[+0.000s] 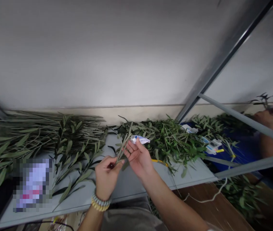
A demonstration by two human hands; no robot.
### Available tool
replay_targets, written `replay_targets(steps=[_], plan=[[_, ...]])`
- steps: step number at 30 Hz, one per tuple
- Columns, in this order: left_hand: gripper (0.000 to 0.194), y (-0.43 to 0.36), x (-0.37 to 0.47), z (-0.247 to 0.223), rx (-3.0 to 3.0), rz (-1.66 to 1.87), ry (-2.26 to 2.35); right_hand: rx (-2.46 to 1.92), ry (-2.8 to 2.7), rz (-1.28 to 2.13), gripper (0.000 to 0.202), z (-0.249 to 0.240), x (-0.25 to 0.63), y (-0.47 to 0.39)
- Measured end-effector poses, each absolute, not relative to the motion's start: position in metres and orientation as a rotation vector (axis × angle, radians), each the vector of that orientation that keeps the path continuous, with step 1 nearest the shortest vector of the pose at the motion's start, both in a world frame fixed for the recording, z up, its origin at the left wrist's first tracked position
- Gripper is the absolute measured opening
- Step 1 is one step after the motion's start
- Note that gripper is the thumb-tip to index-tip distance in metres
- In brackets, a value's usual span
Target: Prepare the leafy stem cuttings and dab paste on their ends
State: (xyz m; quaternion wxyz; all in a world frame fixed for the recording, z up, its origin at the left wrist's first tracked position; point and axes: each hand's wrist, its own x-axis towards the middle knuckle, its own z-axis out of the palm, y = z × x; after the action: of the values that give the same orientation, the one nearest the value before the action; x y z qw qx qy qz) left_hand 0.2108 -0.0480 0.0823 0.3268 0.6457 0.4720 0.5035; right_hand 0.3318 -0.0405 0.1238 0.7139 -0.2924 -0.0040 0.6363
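My left hand (pixel 107 175), with coiled bracelets on its wrist, pinches a thin green leafy stem (pixel 127 136) near its lower end. The stem slants up and away between my hands. My right hand (pixel 140 158) is turned palm up beside it, fingers curled close to the stem. A small white and blue packet (pixel 143 140) shows at my right thumb and appears gripped there; its exact kind is unclear. Cut olive-like branches (pixel 78 125) lie left of my hands. A heap of leafy green sprigs (pixel 172 136) lies just beyond the right hand.
The grey shelf (pixel 131 183) runs along a pale wall, with metal frame bars (pixel 247 123) at the right. A blurred-out item (pixel 32 186) lies front left. Past the bars, another person's hands (pixel 268 118) hold a sprig over a blue surface. A white cord (pixel 206 201) hangs below.
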Motion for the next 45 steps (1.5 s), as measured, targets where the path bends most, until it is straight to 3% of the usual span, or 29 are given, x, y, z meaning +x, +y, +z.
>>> replay_targets(steps=[38,45], plan=[[0.017,-0.054,0.196,0.077,1.663,1.205,1.201,-0.606,-0.016,1.381,0.022,0.101,0.325,-0.053],[0.018,-0.058,0.184,0.069,1.616,1.335,1.250,-0.670,-0.120,1.505,0.023,0.105,0.314,-0.045]])
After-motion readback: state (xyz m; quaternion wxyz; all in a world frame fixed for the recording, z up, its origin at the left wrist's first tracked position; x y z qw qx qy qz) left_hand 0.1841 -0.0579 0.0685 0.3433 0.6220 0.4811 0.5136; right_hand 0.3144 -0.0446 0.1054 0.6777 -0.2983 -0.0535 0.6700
